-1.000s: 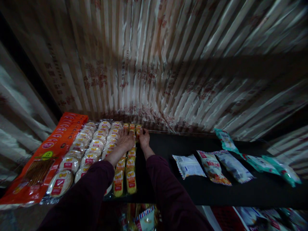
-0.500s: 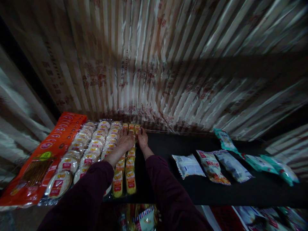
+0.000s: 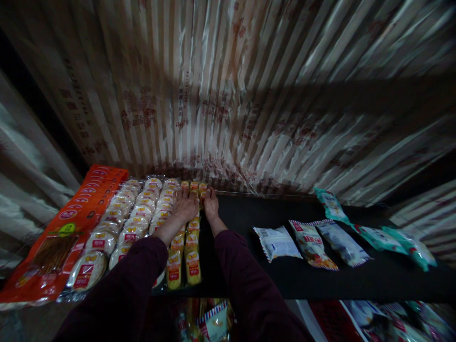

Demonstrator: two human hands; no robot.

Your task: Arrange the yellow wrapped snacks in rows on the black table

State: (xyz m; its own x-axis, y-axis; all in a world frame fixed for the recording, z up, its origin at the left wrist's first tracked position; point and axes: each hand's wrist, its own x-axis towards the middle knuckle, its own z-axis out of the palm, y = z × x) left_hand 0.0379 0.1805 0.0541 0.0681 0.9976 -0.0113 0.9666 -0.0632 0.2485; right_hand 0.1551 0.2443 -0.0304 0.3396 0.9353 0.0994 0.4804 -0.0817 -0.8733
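On the black shelf (image 3: 235,213), my left hand (image 3: 185,207) lies flat with spread fingers over the far part of the yellow snack packets (image 3: 193,261). My right hand (image 3: 211,204) stands at the right side of the far packets, its fingers touching or close to them; whether it grips one is unclear. Left of my left hand run rows of round white cracker packs (image 3: 139,219) in clear wrap. Orange bags (image 3: 59,237) overlap in a row at the far left.
To the right lie a white packet (image 3: 277,242), a red and white bag (image 3: 312,244), a blue-grey one (image 3: 344,242) and several teal packets (image 3: 331,206). A striped, crinkled sheet (image 3: 221,95) hangs behind. More bags (image 3: 214,323) sit below the shelf's front edge.
The view has shifted very slightly, so the packets on the right appear a little further left and higher. Both hands keep nearly the same place on the packets.
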